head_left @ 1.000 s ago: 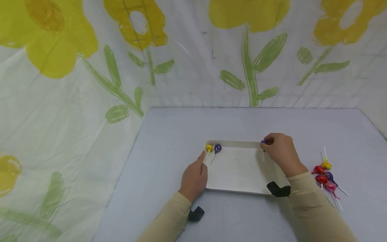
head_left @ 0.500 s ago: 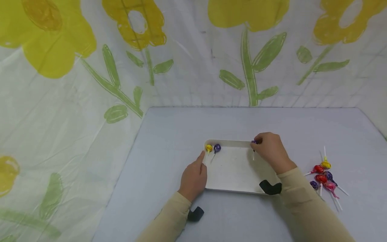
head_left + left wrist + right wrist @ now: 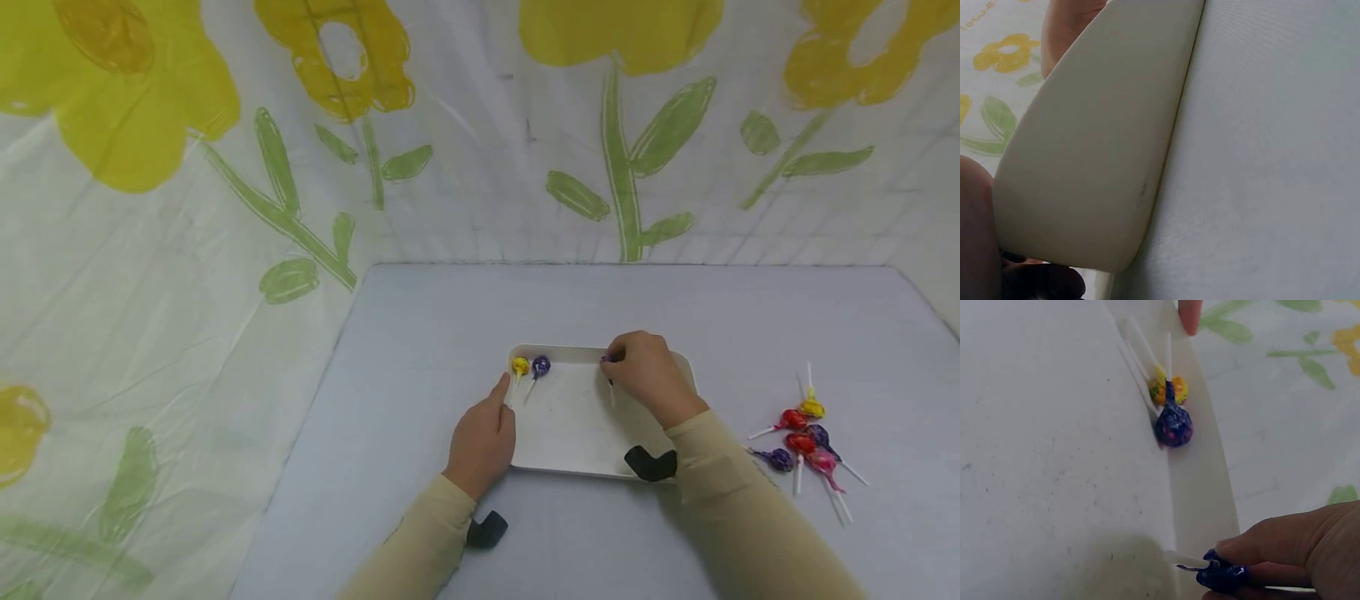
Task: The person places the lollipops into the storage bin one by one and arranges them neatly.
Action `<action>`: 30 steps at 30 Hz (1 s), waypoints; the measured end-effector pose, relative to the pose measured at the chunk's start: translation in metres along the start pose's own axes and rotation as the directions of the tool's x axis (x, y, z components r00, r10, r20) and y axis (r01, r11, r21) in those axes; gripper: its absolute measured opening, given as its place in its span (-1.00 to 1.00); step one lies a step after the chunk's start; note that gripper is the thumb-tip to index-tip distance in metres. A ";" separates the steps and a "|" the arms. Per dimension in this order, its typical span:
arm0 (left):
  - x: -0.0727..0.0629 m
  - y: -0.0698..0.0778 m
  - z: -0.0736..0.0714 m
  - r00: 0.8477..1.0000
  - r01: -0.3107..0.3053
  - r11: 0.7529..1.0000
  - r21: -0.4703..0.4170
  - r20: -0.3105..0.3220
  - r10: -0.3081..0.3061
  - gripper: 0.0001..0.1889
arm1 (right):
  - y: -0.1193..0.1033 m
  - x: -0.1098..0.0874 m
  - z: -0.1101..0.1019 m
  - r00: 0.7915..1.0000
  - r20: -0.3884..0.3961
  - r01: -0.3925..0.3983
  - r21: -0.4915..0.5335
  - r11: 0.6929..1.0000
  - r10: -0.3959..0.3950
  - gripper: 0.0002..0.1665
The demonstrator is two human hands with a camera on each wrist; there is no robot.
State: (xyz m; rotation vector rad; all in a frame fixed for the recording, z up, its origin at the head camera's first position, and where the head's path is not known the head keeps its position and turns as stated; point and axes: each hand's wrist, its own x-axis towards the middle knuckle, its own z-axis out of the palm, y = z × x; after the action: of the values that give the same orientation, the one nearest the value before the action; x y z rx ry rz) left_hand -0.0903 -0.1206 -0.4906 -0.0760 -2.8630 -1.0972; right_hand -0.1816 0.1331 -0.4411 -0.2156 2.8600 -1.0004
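A white tray (image 3: 562, 433) lies on the table with its left rim under my left hand (image 3: 483, 437). That hand rests along the rim, index finger pointing to the far left corner. From the left wrist side, the tray's wall (image 3: 1085, 137) shows with part of the hand beyond its edge. My right hand (image 3: 648, 375) pinches a purple-wrapped lollipop (image 3: 1225, 576) by its head over the tray's far side, stick pointing toward me. In the far left corner lie a yellow lollipop (image 3: 521, 365) and a purple lollipop (image 3: 541, 366), side by side.
Right of the tray lies a loose pile of lollipops: a yellow one (image 3: 812, 407), red ones (image 3: 799, 442), a pink one (image 3: 822, 461) and purple ones (image 3: 781, 459). A flower-printed curtain (image 3: 465, 192) stands behind the table.
My right hand has moved left along the tray's far side with the purple lollipop, uncovering another purple lollipop in the pile. My left hand stays in place.
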 end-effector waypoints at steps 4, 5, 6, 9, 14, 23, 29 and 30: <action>0.000 -0.001 0.000 1.000 -0.010 1.000 -0.001 -0.004 0.010 -0.46 | -0.005 0.001 0.004 1.000 0.002 -0.004 0.008 1.000 0.004 -0.78; 0.000 -0.002 0.001 1.000 -0.013 1.000 -0.001 -0.005 0.013 -0.46 | -0.006 0.001 0.005 1.000 0.004 -0.006 0.012 1.000 0.006 -0.78; 0.000 -0.002 0.001 1.000 -0.017 1.000 -0.002 -0.006 0.017 -0.46 | -0.007 0.001 0.006 1.000 0.006 -0.009 0.015 1.000 0.009 -0.78; 0.000 -0.003 0.001 1.000 -0.024 1.000 -0.002 -0.009 0.024 -0.46 | -0.010 0.002 0.008 1.000 0.011 -0.014 0.016 1.000 0.013 -0.79; 0.000 -0.002 0.000 1.000 -0.021 1.000 -0.009 -0.006 0.021 -0.46 | -0.014 0.005 0.012 1.000 0.010 0.004 0.004 1.000 -0.004 -0.82; 0.000 -0.001 -0.001 1.000 -0.017 1.000 -0.014 -0.006 0.017 -0.46 | -0.023 0.007 0.022 1.000 0.021 -0.003 0.004 1.000 0.003 -0.84; 0.000 0.000 -0.002 1.000 -0.029 1.000 -0.009 -0.012 0.029 -0.46 | -0.027 0.009 0.026 1.000 0.030 0.005 -0.020 1.000 -0.004 -0.84; 0.000 0.000 -0.002 0.999 -0.031 0.999 -0.008 -0.013 0.031 -0.46 | -0.027 0.010 0.027 0.999 0.033 0.006 -0.024 1.000 -0.005 -0.84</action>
State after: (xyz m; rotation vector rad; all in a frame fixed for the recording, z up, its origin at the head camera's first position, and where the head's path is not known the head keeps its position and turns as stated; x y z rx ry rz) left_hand -0.0902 -0.1220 -0.4889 -0.1135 -2.8363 -1.0993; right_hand -0.1848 0.0936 -0.4456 -0.2392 2.8451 -0.9542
